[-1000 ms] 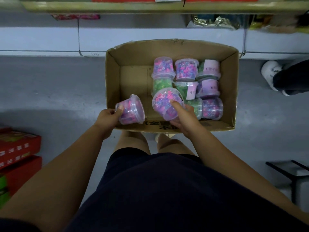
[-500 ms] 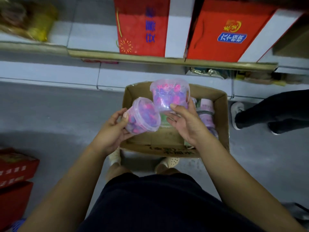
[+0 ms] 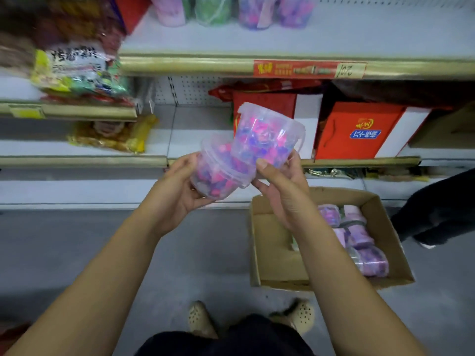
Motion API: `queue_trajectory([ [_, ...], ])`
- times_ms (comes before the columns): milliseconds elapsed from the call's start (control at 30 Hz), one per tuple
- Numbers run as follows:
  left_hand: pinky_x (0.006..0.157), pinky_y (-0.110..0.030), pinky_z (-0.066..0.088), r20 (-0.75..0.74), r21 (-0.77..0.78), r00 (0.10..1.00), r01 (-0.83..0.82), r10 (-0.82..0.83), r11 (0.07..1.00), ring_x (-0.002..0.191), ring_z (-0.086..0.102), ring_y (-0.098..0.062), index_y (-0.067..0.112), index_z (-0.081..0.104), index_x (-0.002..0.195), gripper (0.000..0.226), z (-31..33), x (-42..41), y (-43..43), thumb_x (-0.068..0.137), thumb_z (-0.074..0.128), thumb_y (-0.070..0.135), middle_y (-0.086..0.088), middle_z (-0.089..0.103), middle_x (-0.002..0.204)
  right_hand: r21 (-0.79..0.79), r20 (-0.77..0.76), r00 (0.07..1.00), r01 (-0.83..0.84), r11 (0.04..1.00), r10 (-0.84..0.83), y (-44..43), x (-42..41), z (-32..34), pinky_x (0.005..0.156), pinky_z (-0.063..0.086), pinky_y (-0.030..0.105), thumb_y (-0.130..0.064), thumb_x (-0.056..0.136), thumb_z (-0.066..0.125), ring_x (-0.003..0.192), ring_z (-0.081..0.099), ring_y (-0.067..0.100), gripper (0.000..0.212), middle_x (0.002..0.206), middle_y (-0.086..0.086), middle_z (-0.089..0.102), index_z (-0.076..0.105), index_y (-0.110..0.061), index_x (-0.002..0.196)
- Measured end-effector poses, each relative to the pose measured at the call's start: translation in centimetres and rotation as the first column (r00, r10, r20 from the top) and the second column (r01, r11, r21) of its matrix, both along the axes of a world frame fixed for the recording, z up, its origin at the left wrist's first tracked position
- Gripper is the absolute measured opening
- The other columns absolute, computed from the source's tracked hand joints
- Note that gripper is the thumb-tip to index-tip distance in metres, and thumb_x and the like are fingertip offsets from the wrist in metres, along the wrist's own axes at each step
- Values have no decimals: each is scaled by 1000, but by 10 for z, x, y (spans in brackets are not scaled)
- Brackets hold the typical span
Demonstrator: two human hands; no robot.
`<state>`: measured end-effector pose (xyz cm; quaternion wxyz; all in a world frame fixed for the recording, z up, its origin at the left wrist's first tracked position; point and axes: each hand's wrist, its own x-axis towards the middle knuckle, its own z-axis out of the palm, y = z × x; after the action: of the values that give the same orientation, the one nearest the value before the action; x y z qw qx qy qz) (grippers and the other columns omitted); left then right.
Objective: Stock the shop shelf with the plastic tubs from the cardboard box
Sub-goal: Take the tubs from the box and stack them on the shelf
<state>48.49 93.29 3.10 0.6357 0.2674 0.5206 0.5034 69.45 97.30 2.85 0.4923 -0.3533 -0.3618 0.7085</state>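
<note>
Now, left hand (image 3: pixel 177 191) gripping lower tub (image 3: pixel 218 176), right hand (image 3: pixel 285 194) gripping upper tub (image 3: pixel 264 140), four shelf tubs (image 3: pixel 253 14) at twelve, box (image 3: pixel 272 265) at four o'clock.

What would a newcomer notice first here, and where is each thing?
At centre, the left hand holds the lower tub of pink-purple pieces and the right hand the upper tub. Behind stands a red gift box on a shelf; the cardboard box sits on the floor, right.
</note>
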Motion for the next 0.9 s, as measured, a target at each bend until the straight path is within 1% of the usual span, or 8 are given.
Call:
queue_trajectory([
  [100,101,-58,49,11,32,996,88,-88,996,119,63,-40,19,43,144,62,32,-35,2,96,52,57,-17,63,135,75,18,999,45,996,-46,-6,-39,26,101,50,57,-7,76,79,126,59,35,81,139,18,55,35,-16,143],
  [200,98,-61,50,-1,75,997,83,-83,994,112,67,-40,17,43,138,70,59,-54,8,84,69,55,-17,66,130,153,59,995,72,986,-81,1,-63,51,104,47,58,-17,65,88,126,59,27,92,137,11,55,36,-23,140],
  [367,96,-59,52,-29,130,999,33,-29,991,104,72,-36,15,41,135,73,93,-64,28,78,76,45,-15,71,120,282,151,983,55,958,-101,22,-86,86,102,51,50,-14,72,87,123,61,19,88,135,6,58,32,-18,141],
  [500,95,-54,55,-58,145,998,43,-35,989,101,73,-33,15,45,132,71,110,-69,53,77,77,48,-12,73,118,353,151,980,69,933,-130,47,-94,105,96,54,38,-14,73,86,123,61,18,84,136,7,59,37,-17,141],
  [633,91,-52,57,-121,182,992,70,-48,981,101,74,-29,18,47,127,65,126,-72,91,76,77,48,-7,74,117,371,90,989,78,925,-120,85,-99,116,105,47,53,-29,77,86,128,58,29,81,138,12,59,41,-15,143],
  [700,89,-52,58,-184,207,981,102,-64,973,99,74,-28,18,47,125,66,135,-73,117,75,78,48,-9,74,116,378,72,986,115,918,-153,109,-101,120,106,45,57,-33,76,87,127,58,31,82,136,15,60,44,-12,142],
  [800,90,-49,58,-354,236,928,209,-116,949,97,75,-24,20,49,126,86,151,-76,161,58,90,55,-8,74,114,352,18,978,191,916,-210,147,-96,128,104,48,52,-35,74,87,125,60,29,80,133,14,63,47,-11,139],
  [900,79,-27,59,-595,277,795,342,-119,898,95,72,-3,25,50,128,88,166,-73,209,56,92,51,5,68,118,331,-9,967,243,912,-255,183,-84,140,90,55,41,-32,76,81,114,67,22,69,123,8,69,51,-12,134],
])
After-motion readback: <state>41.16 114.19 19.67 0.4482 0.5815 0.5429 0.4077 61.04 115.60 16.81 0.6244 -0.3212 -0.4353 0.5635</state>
